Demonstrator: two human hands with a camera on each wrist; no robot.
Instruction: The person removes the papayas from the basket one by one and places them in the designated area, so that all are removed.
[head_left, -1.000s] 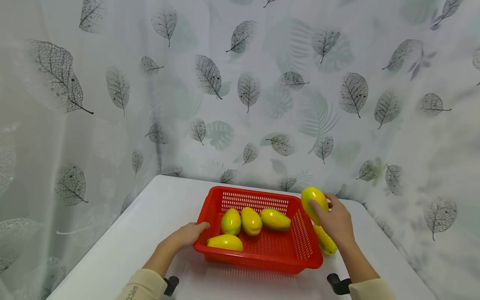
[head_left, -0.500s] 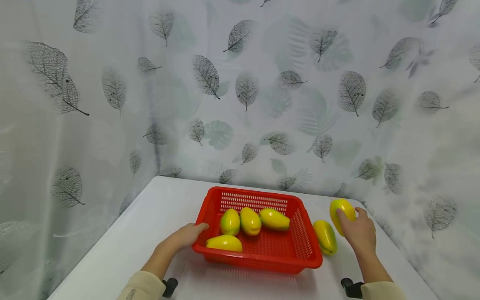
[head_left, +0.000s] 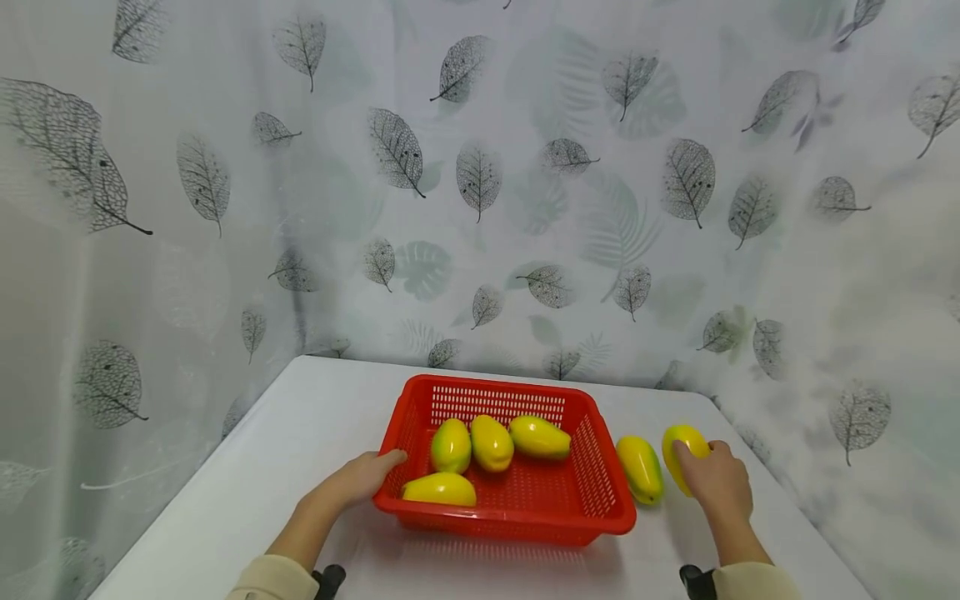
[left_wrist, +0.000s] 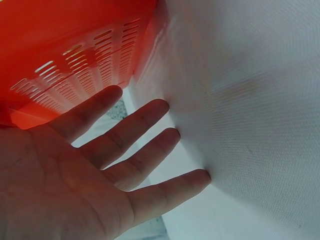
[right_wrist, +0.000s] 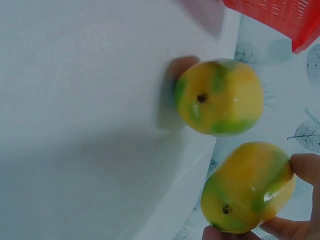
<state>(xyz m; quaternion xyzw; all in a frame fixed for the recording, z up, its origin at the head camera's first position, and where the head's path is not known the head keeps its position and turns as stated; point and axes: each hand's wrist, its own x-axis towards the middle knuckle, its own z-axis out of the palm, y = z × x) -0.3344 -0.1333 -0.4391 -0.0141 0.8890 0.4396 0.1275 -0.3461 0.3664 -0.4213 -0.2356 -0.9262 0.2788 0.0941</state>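
Note:
My right hand [head_left: 718, 483] pinches a glossy yellow-green papaya [head_left: 682, 454] low over the right side of the white table [head_left: 315, 417]. Thumb and fingertips hold it from the side in the right wrist view. Just left of it a second papaya [head_left: 640, 469] lies on the table, beside the red plastic basket [head_left: 510, 527]. My left hand [head_left: 360, 479] is at the basket's left side, its thumb laid over the rim. In the left wrist view its fingers [left_wrist: 130, 135] are straight and spread below the basket wall, tips at the tabletop.
Inside the basket lie several more papayas, with one papaya [head_left: 440, 489] at its front left and one papaya [head_left: 540, 437] toward the back right. A leaf-printed curtain [head_left: 480, 183] hangs behind and along the sides of the table.
My right hand has carried its papaya from the basket's right rim out to the right, past the lying papaya, then lowered it toward the table. The left hand stays at the basket.

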